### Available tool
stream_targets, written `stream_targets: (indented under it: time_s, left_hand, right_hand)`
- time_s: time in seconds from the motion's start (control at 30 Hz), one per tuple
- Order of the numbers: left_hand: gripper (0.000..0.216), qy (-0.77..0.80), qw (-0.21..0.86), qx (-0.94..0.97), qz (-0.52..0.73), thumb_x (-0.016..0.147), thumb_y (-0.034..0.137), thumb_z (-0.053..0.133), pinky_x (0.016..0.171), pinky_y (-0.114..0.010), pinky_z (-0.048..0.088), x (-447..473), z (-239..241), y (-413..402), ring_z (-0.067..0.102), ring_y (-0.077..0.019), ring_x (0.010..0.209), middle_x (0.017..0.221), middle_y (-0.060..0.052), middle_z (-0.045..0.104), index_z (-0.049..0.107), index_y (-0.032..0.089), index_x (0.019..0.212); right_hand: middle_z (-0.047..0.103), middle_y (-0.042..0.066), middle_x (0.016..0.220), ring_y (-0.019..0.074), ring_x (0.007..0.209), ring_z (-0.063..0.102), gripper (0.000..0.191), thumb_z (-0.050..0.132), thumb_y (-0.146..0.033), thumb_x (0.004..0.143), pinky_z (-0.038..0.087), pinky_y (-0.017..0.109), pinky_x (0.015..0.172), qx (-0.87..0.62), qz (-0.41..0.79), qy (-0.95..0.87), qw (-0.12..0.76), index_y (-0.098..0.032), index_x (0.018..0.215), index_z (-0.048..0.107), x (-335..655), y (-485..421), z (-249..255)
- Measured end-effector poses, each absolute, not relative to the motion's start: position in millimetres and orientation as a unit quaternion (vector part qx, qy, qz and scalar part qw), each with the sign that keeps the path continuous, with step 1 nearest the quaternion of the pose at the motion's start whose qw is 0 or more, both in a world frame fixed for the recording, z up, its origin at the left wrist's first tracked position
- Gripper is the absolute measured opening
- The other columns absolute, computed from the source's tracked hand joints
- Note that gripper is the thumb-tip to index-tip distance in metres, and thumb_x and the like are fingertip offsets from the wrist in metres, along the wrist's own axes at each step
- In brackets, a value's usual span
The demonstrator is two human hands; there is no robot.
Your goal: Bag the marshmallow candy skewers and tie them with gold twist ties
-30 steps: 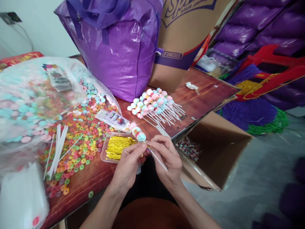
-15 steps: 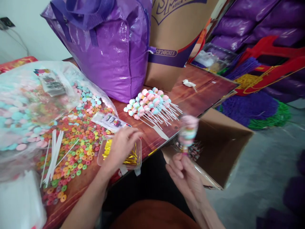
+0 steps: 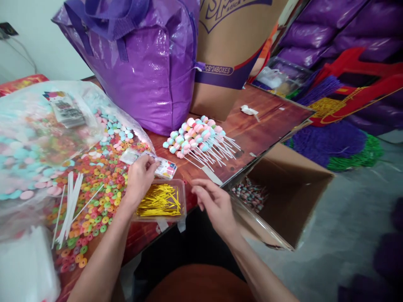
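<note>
Candy stick gone from right hand (image 3: 214,205).

Two hands (image 3: 140,176), one tray (image 3: 182,209)

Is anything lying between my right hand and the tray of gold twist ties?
Nothing visible does. The right hand hovers just right of the clear tray of gold twist ties, with only bare table edge between them. The left hand is at the tray's far left, on a printed packet.

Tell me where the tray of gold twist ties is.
In the head view, the clear tray of gold twist ties sits at the table's near edge, just below the left hand, left of the right hand.
</note>
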State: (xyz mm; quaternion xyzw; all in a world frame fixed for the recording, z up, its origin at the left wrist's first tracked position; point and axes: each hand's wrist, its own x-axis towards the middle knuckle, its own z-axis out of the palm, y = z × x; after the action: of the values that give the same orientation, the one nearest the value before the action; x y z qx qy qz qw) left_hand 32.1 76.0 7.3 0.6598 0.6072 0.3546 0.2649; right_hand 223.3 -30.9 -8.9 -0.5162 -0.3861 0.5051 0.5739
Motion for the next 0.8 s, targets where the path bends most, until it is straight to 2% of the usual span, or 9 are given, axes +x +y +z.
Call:
stream_targets:
  time_s: [0.1, 0.27, 0.37, 0.43, 0.5, 0.57, 0.63, 0.73, 0.8]
  left_hand:
    - [0.017, 0.566, 0.301, 0.640, 0.424, 0.081, 0.026, 0.068, 0.057, -0.025, 0.033, 38.3, 23.5, 48.6, 0.044, -0.0133, 0.056, 0.060, 0.001, 0.056, 0.062, 0.020, 0.067]
    - [0.021, 0.587, 0.357, 0.497, 0.530, 0.076, 0.033, 0.078, 0.055, -0.022, 0.035, 49.7, 25.9, 5.6, 0.044, -0.0113, 0.057, 0.062, 0.002, 0.054, 0.063, 0.020, 0.070]
    - [0.038, 0.551, 0.518, 0.395, 0.521, 0.078, 0.049, 0.075, 0.049, -0.021, 0.031, 53.1, 18.0, -8.6, 0.037, -0.0087, 0.051, 0.054, 0.003, 0.047, 0.063, 0.016, 0.062]
    - [0.038, 0.490, 0.637, 0.280, 0.525, 0.074, 0.052, 0.077, 0.049, -0.020, 0.035, 53.9, 13.9, -9.2, 0.044, -0.0083, 0.054, 0.062, 0.001, 0.056, 0.069, 0.015, 0.072]
    - [0.035, 0.435, 0.691, 0.155, 0.556, 0.067, 0.044, 0.086, 0.053, -0.019, 0.042, 53.6, 11.4, -4.3, 0.051, -0.0079, 0.059, 0.075, 0.000, 0.064, 0.072, 0.016, 0.083]
    - [0.032, 0.405, 0.683, 0.081, 0.602, 0.060, 0.030, 0.091, 0.056, -0.018, 0.045, 53.4, 10.3, 1.7, 0.051, -0.0055, 0.059, 0.077, 0.002, 0.065, 0.070, 0.017, 0.081]
    - [0.031, 0.405, 0.649, 0.067, 0.640, 0.056, 0.021, 0.093, 0.053, -0.015, 0.043, 54.8, 9.7, 4.6, 0.047, -0.0028, 0.053, 0.068, 0.005, 0.061, 0.067, 0.015, 0.072]
    - [0.036, 0.429, 0.607, 0.075, 0.665, 0.053, 0.021, 0.094, 0.048, -0.014, 0.038, 59.2, 10.0, 2.5, 0.043, -0.0018, 0.049, 0.061, 0.007, 0.058, 0.059, 0.014, 0.061]
    - [0.038, 0.438, 0.594, 0.074, 0.670, 0.054, 0.028, 0.094, 0.049, -0.016, 0.040, 60.1, 11.0, 0.7, 0.049, -0.0035, 0.053, 0.064, 0.005, 0.061, 0.059, 0.014, 0.062]
  right_hand:
    - [0.068, 0.002, 0.084, 0.0137, 0.068, 0.057, 0.029, 0.075, -0.033, 0.076, 0.047, 0.026, 0.063, -0.518, 0.501, -0.397, 0.568, -0.017, 0.099, 0.069, 199.1, -8.4, -0.2]
    - [0.060, -0.003, 0.067, 0.0120, 0.062, 0.053, 0.017, 0.069, -0.033, 0.081, 0.045, 0.026, 0.063, -0.457, 0.552, -0.354, 0.602, -0.017, 0.075, 0.064, 177.1, 10.2, 0.1]
    - [0.057, -0.004, 0.064, 0.0113, 0.060, 0.050, 0.019, 0.070, -0.032, 0.079, 0.042, 0.024, 0.060, -0.471, 0.530, -0.370, 0.601, -0.018, 0.070, 0.061, 174.0, 7.9, -0.3]
    - [0.056, -0.004, 0.064, 0.0112, 0.060, 0.048, 0.021, 0.070, -0.032, 0.079, 0.041, 0.024, 0.059, -0.477, 0.523, -0.391, 0.588, -0.018, 0.067, 0.060, 173.1, 4.4, 0.4]
    - [0.056, -0.004, 0.063, 0.0112, 0.059, 0.048, 0.021, 0.070, -0.032, 0.079, 0.040, 0.024, 0.059, -0.478, 0.515, -0.417, 0.576, -0.018, 0.066, 0.059, 171.9, 1.1, 0.9]
    - [0.054, -0.004, 0.061, 0.0107, 0.059, 0.045, 0.023, 0.069, -0.032, 0.079, 0.037, 0.023, 0.057, -0.483, 0.500, -0.445, 0.564, -0.018, 0.065, 0.058, 170.3, -1.5, 0.4]
    - [0.048, -0.004, 0.058, 0.0098, 0.056, 0.041, 0.029, 0.067, -0.035, 0.082, 0.034, 0.023, 0.054, -0.495, 0.489, -0.456, 0.554, -0.018, 0.062, 0.054, 169.0, -3.6, -0.8]
    - [0.042, -0.005, 0.055, 0.0094, 0.052, 0.036, 0.040, 0.060, -0.043, 0.088, 0.030, 0.023, 0.049, -0.511, 0.491, -0.444, 0.548, -0.020, 0.059, 0.046, 169.1, -4.9, -2.9]
    - [0.041, -0.004, 0.055, 0.0095, 0.052, 0.035, 0.043, 0.056, -0.048, 0.090, 0.029, 0.023, 0.047, -0.515, 0.493, -0.437, 0.549, -0.020, 0.060, 0.045, 171.2, -4.4, -4.2]
